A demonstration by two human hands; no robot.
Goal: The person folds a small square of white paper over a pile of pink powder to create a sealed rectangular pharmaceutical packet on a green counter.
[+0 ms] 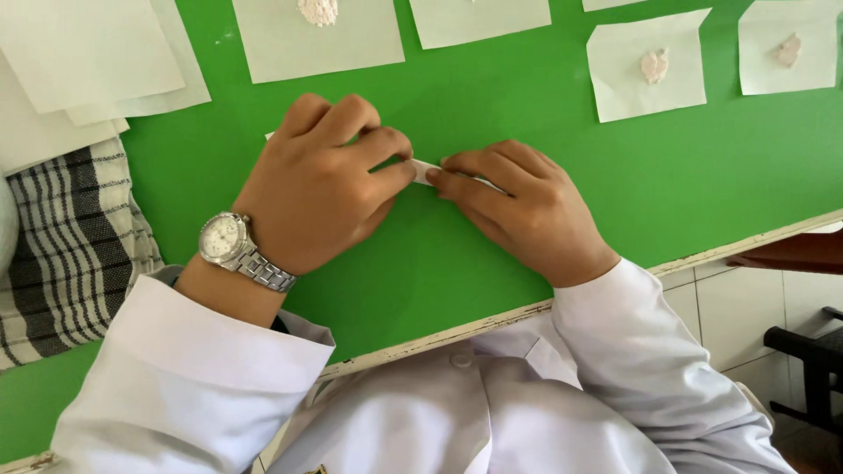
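Note:
Both my hands press a small folded white paper (424,170) against the green table (667,175). My left hand (320,180), with a silver wristwatch (230,243) on its wrist, pinches the paper's left end, and a corner of the paper shows behind its knuckles. Pinching the right end is my right hand (518,206), its fingers curled over the fold. Most of the paper is hidden under my fingers. I wear white coat sleeves.
Several square white papers lie along the table's far edge; some carry a small heap of pale powder (654,65). A stack of blank sheets (88,53) lies at the upper left. A black-and-white checked cloth (70,237) lies at the left. The table's worn front edge (492,320) runs diagonally.

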